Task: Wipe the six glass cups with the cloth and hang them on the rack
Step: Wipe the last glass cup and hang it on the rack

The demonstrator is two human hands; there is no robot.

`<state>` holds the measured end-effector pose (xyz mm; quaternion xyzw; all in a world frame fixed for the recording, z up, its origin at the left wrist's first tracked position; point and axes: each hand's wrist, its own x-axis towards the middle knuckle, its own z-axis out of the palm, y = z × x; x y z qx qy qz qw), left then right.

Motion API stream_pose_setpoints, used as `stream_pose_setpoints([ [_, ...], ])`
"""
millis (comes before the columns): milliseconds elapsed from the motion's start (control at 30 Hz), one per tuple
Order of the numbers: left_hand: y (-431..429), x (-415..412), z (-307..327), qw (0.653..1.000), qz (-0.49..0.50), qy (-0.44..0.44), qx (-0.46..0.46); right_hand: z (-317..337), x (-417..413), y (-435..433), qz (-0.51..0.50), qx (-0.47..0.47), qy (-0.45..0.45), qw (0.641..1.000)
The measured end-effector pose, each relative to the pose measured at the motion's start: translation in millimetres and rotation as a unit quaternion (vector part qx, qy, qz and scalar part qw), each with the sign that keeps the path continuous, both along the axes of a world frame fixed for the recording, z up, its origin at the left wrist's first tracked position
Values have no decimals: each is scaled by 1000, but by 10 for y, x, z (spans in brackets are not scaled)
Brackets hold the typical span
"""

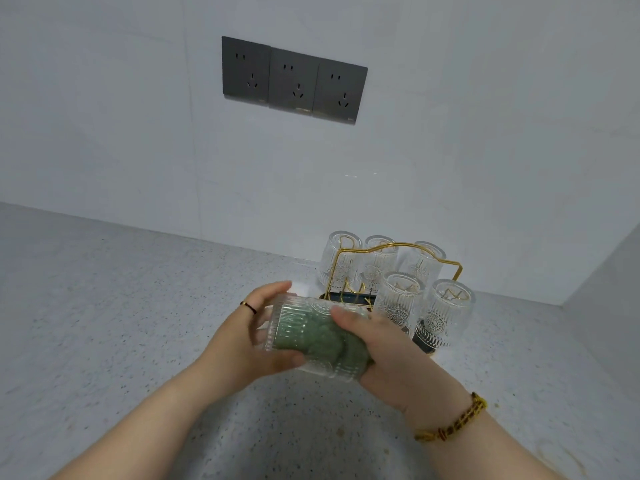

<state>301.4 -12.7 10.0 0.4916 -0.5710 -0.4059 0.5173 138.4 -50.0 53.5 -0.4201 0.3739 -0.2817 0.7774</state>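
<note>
Over the counter (138, 306), glass cup (301, 306) number 6 gets its wipe.
See the left hand (239, 337) curled round it while the right hand (391, 351) grips the green cloth (308, 337) pushed inside; work it to the base, then hang it beside the other 5 on the rack (398, 243).

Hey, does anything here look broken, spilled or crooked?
Nothing is broken or tipped: five cups hang upside down on the rack. The only oddity is a faint brownish ring mark on the counter at lower right.
</note>
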Motion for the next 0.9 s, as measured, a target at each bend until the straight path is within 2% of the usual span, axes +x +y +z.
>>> stream_pose_setpoints([
  [67, -22, -6, 21, 1000, 20, 21, -6, -20, -3, 12, 31, -47, 7, 998],
  [167, -80, 40, 36, 996, -10, 80, 34, 35, -21, 64, 112, -162, 45, 979],
  [233, -111, 48, 66, 983, -57, 138, 109, 73, -34, 78, 160, -244, 121, 949],
  [300, -105, 25, 95, 962, -99, 166, 191, 100, -37, 87, 194, -331, 224, 896],
  [333, -99, 12, 106, 956, -112, 170, 212, 113, -33, 95, 196, -350, 249, 882],
  [367, -98, 9, 109, 954, -117, 167, 220, 137, -25, 108, 185, -350, 250, 884],
  [467, -87, 10, 92, 964, -114, 137, 195, 158, 10, 125, 135, -304, 192, 923],
  [533, -78, 28, 77, 977, -130, 92, 142, 135, 7, 109, 77, -176, 67, 979],
  [567, -80, 29, 61, 983, -129, 64, 113, 132, 0, 103, 54, -100, -4, 994],
  [600, -86, 30, 44, 988, -124, 36, 82, 118, -6, 97, 37, -47, -59, 996],
  [667, -95, 34, 14, 995, -97, 20, 34, 98, -3, 114, 27, -11, -104, 994],
  [767, -89, 29, 39, 993, -82, 80, 28, 111, 40, 182, 39, -51, -132, 989],
  [800, -73, 18, 78, 990, -88, 105, 40, 133, 61, 208, 51, -94, -113, 988],
  [833, -52, 1, 122, 984, -96, 136, 62, 145, 77, 226, 65, -166, -51, 983],
  [867, -33, -18, 165, 976, -101, 166, 95, 150, 89, 233, 82, -254, 42, 963],
  [900, -23, -33, 184, 967, -108, 188, 134, 159, 100, 237, 100, -334, 134, 928],
])
